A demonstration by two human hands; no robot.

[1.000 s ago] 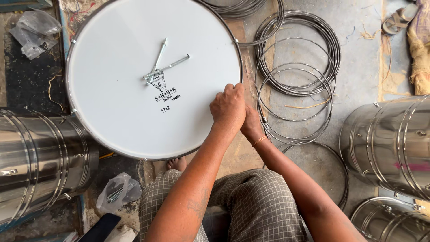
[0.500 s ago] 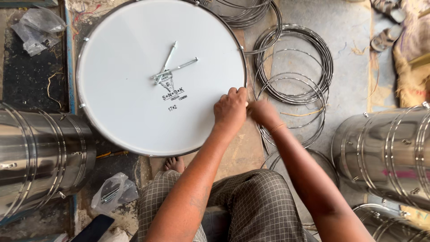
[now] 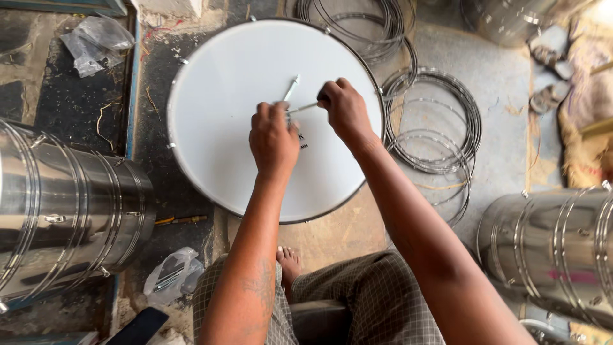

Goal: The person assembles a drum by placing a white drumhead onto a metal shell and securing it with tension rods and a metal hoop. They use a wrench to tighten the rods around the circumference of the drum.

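Rods (image 3: 291, 89) of thin metal are lying near the centre of the white drum head (image 3: 230, 83), and my right hand (image 3: 345, 110) is pinching one, fingers curled shut around it. At its eight o'clock my left hand (image 3: 273, 137) is resting curled beside them; I cannot tell whether it grips anything. Wire hoops (image 3: 434, 128) are lying at three o'clock, a steel drum shell (image 3: 64, 211) at eight.

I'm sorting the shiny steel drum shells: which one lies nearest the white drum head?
The ribbed shiny steel drum shell at the left, lying beside the round white drum head; the others sit farther off at right and top.
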